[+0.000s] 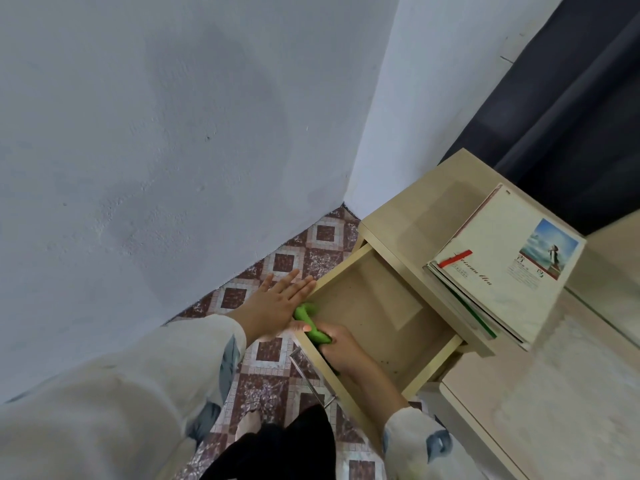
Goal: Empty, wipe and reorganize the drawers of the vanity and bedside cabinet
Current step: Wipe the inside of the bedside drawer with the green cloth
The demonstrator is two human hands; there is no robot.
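View from above, looking down into a room corner. A pale wood bedside cabinet (415,216) stands at centre right, its top drawer (375,306) pulled open toward the lower left of the frame. The drawer holds nothing but a few dark specks on its bare bottom. The right hand (341,351) reaches into the near corner of the drawer, its fingers curled around a bright green cloth (308,318); part of the cloth is hidden under this hand. The left hand (277,303) lies flat with fingers straight at the drawer's left outer edge, just beside the cloth; whether it presses on the wood cannot be told. Both forearms wear loose pale sleeves, and the left sleeve fills the lower left, blurred. A metal drawer handle (306,372) shows below the right hand, partly covered by the arm. On the cabinet top lies a stack of booklets (502,271), the top cover printed with a small picture and text too small to read. Below is a patterned maroon and white tiled floor (277,368). A dark curtain (571,116) is cut off at upper right.
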